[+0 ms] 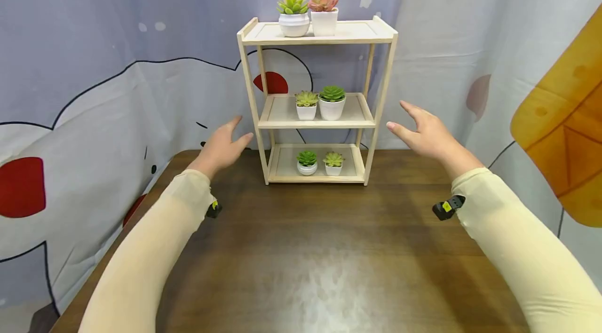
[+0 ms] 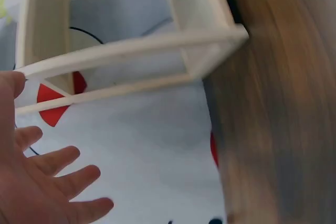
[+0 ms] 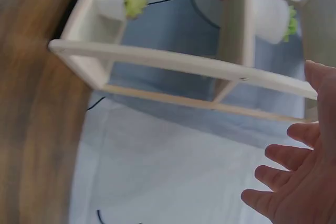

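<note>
A pale wooden rack (image 1: pixel 324 125) with three shelves stands at the back of the brown table. On its top shelf are a green succulent (image 1: pixel 293 24) in a round white pot and a pink succulent (image 1: pixel 324 23) in a square one. The middle shelf bears two green potted succulents (image 1: pixel 332 109), the bottom shelf two smaller ones (image 1: pixel 307 168). My left hand (image 1: pixel 221 147), fingers spread, is just left of the rack. On the other side my right hand (image 1: pixel 425 134) is held out, thumb and fingers apart. Neither hand holds anything.
The brown wooden table (image 1: pixel 301 249) stretches from the rack toward me. Behind and beside it hangs a patterned curtain (image 1: pixel 178 98). A small black wrist camera (image 1: pixel 448 207) sits on my right sleeve, and another black one (image 1: pixel 213 209) on my left.
</note>
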A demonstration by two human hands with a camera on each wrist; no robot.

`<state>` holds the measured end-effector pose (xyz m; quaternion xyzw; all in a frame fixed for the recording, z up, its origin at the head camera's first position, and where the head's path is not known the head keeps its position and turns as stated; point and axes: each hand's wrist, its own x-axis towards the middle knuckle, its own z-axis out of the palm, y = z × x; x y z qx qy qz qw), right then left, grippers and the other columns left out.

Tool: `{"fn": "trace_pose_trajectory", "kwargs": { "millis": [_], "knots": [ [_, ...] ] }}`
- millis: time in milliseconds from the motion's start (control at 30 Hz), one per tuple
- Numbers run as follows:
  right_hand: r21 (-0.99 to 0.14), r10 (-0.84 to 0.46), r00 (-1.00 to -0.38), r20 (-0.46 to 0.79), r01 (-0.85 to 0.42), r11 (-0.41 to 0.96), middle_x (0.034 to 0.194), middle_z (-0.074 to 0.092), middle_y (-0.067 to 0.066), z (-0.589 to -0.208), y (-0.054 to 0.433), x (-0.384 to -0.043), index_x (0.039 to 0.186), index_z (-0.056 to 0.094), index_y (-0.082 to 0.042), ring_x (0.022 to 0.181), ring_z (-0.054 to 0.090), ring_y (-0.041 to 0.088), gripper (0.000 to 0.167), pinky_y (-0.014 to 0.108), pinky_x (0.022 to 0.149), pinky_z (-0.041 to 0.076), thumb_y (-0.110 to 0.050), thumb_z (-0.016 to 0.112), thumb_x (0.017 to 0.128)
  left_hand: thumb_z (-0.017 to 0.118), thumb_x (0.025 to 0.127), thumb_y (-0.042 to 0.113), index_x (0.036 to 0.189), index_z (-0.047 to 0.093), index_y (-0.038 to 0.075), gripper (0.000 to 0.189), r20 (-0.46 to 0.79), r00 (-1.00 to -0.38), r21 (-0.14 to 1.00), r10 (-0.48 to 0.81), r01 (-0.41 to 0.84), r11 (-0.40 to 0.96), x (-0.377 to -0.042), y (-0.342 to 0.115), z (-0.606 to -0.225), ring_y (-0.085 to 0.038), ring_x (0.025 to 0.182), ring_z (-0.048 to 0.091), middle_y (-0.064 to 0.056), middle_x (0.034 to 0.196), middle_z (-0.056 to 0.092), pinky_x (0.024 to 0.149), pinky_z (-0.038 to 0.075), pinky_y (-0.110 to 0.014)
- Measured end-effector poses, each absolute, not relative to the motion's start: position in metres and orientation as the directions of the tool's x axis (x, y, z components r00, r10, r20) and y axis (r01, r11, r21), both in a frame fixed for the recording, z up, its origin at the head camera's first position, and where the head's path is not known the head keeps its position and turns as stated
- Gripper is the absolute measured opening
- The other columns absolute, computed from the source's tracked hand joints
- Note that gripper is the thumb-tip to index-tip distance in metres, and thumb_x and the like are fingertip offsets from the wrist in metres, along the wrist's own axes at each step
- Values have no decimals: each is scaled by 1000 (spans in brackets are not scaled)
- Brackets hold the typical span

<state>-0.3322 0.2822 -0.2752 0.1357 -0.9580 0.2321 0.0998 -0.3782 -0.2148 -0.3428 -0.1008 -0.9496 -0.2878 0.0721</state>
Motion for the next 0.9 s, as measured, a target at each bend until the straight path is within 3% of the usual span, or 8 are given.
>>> {"fn": "trace_pose_trajectory", "kwargs": {
  "millis": [100, 233, 367, 500, 633, 733, 900],
  "knots": [
    [-463, -184, -940, 286, -304, 833, 167, 32, 20, -261, 276, -327, 164, 27, -13, 155, 27, 45, 85, 63, 123, 24, -62, 52, 100, 42, 102, 65, 166, 15, 33, 77, 171, -979, 709, 114, 203, 675, -376, -211, -344, -40, 156, 26, -12, 171, 25, 121, 30, -63],
    [-537, -156, -921, 356, -339, 773, 161, 45, 17, -239, 267, -321, 160, 37, -12, 150, 39, 41, 78, 60, 121, 33, -59, 53, 101, 43, 103, 64, 166, 20, 31, 74, 207, -976, 833, 72, 214, 510, -376, -205, -346, -37, 153, 33, -13, 168, 32, 120, 35, -61],
    [-580, -131, -888, 441, -393, 714, 150, 57, 17, -212, 254, -315, 155, 48, -11, 139, 54, 38, 69, 55, 115, 43, -54, 55, 101, 43, 106, 57, 165, 25, 24, 70, 268, -963, 881, 29, 257, 397, -377, -196, -349, -35, 150, 39, -15, 164, 39, 121, 34, -58],
    [-593, -79, -865, 496, -404, 697, 140, 67, 13, -185, 239, -310, 149, 56, -15, 128, 65, 27, 65, 35, 104, 52, -54, 61, 98, 44, 107, 51, 164, 28, 21, 66, 308, -951, 896, -27, 281, 343, -376, -183, -355, -36, 148, 41, -16, 163, 39, 121, 35, -55],
    [-632, -39, -854, 518, -413, 656, 134, 71, 10, -161, 224, -310, 145, 61, -15, 113, 70, 10, 65, 21, 93, 52, -51, 72, 92, 47, 107, 46, 163, 30, 19, 64, 345, -936, 902, -75, 308, 303, -377, -169, -362, -36, 149, 39, -18, 164, 37, 122, 35, -54],
    [-670, -31, -858, 512, -422, 611, 131, 73, 7, -145, 212, -311, 145, 61, -13, 108, 69, 3, 66, 21, 93, 54, -46, 77, 90, 48, 107, 40, 163, 29, 17, 63, 348, -932, 915, -101, 315, 252, -373, -160, -361, -36, 149, 39, -20, 163, 37, 121, 35, -55],
    [-722, -3, -874, 486, -403, 563, 129, 74, 1, -124, 194, -320, 144, 62, -17, 110, 69, 6, 66, 24, 95, 53, -44, 80, 87, 47, 108, 25, 164, 24, 12, 62, 298, -950, 946, -93, 281, 161, -357, -147, -346, -36, 149, 40, -22, 162, 37, 120, 37, -56]
  ]
}}
